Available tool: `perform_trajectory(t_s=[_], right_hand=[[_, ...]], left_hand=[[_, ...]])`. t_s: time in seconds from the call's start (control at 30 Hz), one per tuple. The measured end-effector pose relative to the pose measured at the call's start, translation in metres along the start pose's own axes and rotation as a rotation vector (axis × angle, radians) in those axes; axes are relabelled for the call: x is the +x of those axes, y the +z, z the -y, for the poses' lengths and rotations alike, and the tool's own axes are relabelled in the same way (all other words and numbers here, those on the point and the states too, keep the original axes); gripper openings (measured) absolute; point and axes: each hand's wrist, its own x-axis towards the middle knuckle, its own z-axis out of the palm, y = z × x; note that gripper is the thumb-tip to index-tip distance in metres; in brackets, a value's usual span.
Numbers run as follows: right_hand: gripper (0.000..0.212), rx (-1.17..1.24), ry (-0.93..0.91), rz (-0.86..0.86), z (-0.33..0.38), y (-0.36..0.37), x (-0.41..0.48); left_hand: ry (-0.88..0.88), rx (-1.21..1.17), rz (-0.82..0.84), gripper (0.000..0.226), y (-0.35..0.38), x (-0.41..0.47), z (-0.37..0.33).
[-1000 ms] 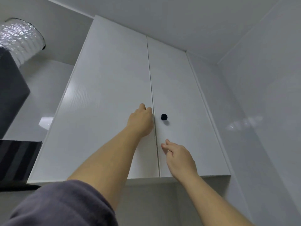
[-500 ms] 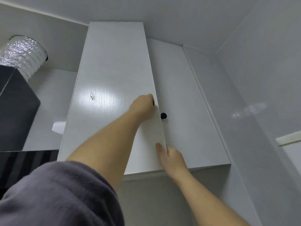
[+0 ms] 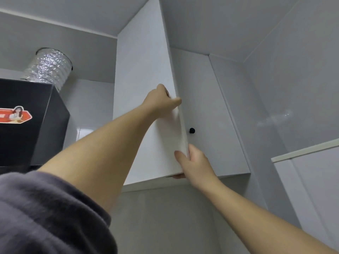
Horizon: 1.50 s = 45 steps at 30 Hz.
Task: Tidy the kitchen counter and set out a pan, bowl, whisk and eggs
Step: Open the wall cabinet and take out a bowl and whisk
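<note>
I look up at a white wall cabinet. Its left door (image 3: 145, 99) stands swung out toward me. My left hand (image 3: 161, 101) grips the door's free edge high up, its fingers curled behind the panel. My right hand (image 3: 192, 160) holds the same edge near the bottom corner, thumb on the front and fingers wrapped behind. The right door (image 3: 211, 110) stays shut, with a small black knob (image 3: 191, 130) on it. The cabinet's inside is hidden behind the open door. No pan, bowl, whisk or eggs are in view.
A black range hood (image 3: 31, 121) with a red sticker hangs at the left, and a silver foil duct (image 3: 49, 66) rises from it. Glossy grey wall tiles (image 3: 293, 88) fill the right. A window frame (image 3: 304, 153) shows at lower right.
The left cabinet door has swung from shut to well open. My left hand pulled it by the edge, and my right hand moved up and took hold of its lower edge.
</note>
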Motion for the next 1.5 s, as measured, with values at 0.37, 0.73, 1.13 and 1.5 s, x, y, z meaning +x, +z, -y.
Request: perform_trajectory(t_s=[0.37,0.73,1.13,1.5], right_hand=[[0.022,-0.091,-0.079,0.163,0.088,0.06,-0.068],[0.039,-0.344,-0.151,0.168,0.115,0.119,-0.082],[0.031,-0.833,0.087,0.325,0.043,0.028,-0.083],[0.029,-0.754,0.211,0.16,-0.013,0.012,-0.042]], left_hand=[[-0.251,0.125,0.043,0.039,-0.106,-0.059,-0.02],[-0.262,0.209,-0.1,0.005,-0.154,-0.085,0.007],[0.082,1.331,0.016,0.061,-0.102,-0.146,-0.002],[-0.069,1.13,0.444,0.03,0.013,-0.179,0.042]])
